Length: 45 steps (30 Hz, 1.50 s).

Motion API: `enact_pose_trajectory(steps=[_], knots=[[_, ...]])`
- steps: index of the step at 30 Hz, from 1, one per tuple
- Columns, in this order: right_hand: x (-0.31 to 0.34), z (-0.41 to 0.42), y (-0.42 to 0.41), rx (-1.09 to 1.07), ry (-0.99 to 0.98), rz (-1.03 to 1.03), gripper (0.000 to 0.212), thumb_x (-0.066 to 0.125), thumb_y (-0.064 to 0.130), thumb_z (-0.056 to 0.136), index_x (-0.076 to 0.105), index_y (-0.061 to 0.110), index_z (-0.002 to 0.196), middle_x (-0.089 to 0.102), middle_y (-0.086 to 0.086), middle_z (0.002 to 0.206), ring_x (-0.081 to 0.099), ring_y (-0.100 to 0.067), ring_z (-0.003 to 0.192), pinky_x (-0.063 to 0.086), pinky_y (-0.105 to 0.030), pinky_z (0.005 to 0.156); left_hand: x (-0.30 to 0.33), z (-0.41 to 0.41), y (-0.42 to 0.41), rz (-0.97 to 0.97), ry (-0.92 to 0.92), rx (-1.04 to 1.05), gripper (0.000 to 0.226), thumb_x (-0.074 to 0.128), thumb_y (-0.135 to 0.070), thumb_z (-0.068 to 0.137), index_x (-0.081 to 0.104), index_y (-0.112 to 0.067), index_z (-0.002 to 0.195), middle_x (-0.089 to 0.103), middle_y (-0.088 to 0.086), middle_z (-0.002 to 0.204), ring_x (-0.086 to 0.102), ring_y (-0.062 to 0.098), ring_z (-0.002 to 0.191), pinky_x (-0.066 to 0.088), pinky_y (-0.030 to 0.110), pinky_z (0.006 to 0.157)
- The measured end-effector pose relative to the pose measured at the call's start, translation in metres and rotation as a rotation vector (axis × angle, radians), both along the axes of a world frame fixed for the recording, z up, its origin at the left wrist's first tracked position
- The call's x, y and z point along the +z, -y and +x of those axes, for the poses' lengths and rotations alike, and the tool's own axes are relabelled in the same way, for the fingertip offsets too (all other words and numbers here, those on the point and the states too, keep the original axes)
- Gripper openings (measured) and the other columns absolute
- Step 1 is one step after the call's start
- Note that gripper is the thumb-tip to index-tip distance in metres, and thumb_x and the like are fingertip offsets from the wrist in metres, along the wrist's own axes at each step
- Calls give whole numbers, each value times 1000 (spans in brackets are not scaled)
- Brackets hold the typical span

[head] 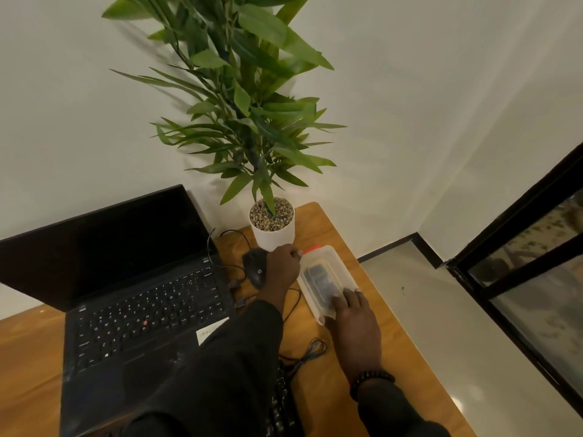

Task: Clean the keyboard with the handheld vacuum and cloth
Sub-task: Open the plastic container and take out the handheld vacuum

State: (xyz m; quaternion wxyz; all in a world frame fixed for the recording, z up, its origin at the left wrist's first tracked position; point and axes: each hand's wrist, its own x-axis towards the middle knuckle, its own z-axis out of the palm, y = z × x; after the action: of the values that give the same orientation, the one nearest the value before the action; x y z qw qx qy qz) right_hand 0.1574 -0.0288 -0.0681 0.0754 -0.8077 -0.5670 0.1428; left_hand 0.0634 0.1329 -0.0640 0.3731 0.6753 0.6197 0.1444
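Both hands meet at a translucent lidded plastic box (326, 280) near the right edge of the wooden desk (394, 348). The left hand (284, 266) curls its fingers at the box's far end by a red tab; whether it grips is unclear. The right hand (355, 320) lies on the lid's near end, fingers spread flat. A dark object inside may be the vacuum. A black keyboard (280, 405) lies partly hidden at the desk's near edge, between the sleeves, beside an open black laptop (132, 310).

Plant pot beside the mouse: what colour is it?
Plain white pot, filled with brownish pebbles; the head view, the only one, shows it clearly.
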Motion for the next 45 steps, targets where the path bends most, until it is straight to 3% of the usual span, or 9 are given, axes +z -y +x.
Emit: enact_pose_trajectory(steps=[5, 11, 17, 22, 27, 30, 39, 42, 45], knots=[[1, 0, 0, 24, 28, 0, 50, 54, 41, 94, 47, 21, 139, 41, -3, 148, 26, -24, 144, 37, -35, 110, -13, 1, -12, -9, 33, 61, 27, 63, -20, 96, 70, -1, 114, 69, 14, 118, 60, 27, 112, 33, 21, 81], [-4, 1, 2, 20, 18, -9, 52, 57, 40, 93, 45, 24, 141, 40, -1, 149, 24, -23, 145, 42, -37, 107, -26, -1, -27, -110, -29, 128, 33, 62, -26, 97, 68, -2, 119, 67, 16, 121, 59, 31, 115, 45, 32, 95], [-3, 2, 2, 12, -33, 10, 50, 57, 39, 93, 45, 27, 140, 39, 3, 150, 24, -20, 144, 40, -37, 109, -29, 7, -21, -260, -20, 406, 42, 52, -30, 102, 58, 2, 130, 60, 18, 131, 55, 34, 122, 44, 37, 97], [2, 16, 0, -170, -79, 274, 33, 63, 28, 91, 63, 18, 122, 60, -2, 127, 53, -18, 115, 50, -32, 92, -28, -1, 22, -280, 185, 625, 44, 51, -33, 101, 57, 3, 127, 63, 19, 123, 60, 35, 112, 50, 41, 96], [-5, 47, -29, -366, -232, 71, 37, 52, 35, 97, 61, 12, 125, 64, -9, 115, 61, -23, 103, 50, -34, 88, -38, -14, 66, -529, 498, 723, 13, 54, -18, 101, 61, -9, 95, 68, 10, 88, 68, 26, 84, 58, 44, 84], [-11, 52, -39, -349, -262, -1, 35, 50, 37, 98, 64, 12, 116, 64, -7, 105, 63, -21, 92, 54, -32, 82, -33, -13, 80, -498, 579, 691, 7, 57, -12, 99, 63, -9, 99, 71, 10, 94, 71, 20, 83, 59, 30, 68], [-7, 44, -40, -366, -212, 139, 29, 57, 30, 95, 63, 11, 116, 62, -7, 109, 60, -22, 96, 54, -34, 87, -13, -8, 86, -367, 521, 594, 12, 73, -16, 89, 68, -12, 100, 70, 7, 97, 68, 19, 87, 60, 32, 77], [4, 44, -38, -403, -410, 245, 23, 62, 25, 93, 61, 13, 112, 61, -5, 108, 62, -21, 97, 52, -27, 81, -9, -8, 89, -346, 518, 596, 15, 76, -13, 86, 63, -18, 93, 68, 4, 95, 67, 18, 85, 59, 32, 77], [23, 44, -28, -427, -771, 298, 18, 67, 22, 88, 59, 16, 104, 64, 0, 100, 65, -17, 93, 56, -25, 76, -6, -10, 93, -351, 553, 560, 19, 78, -10, 84, 63, -19, 91, 69, 6, 97, 67, 20, 90, 59, 31, 78]])
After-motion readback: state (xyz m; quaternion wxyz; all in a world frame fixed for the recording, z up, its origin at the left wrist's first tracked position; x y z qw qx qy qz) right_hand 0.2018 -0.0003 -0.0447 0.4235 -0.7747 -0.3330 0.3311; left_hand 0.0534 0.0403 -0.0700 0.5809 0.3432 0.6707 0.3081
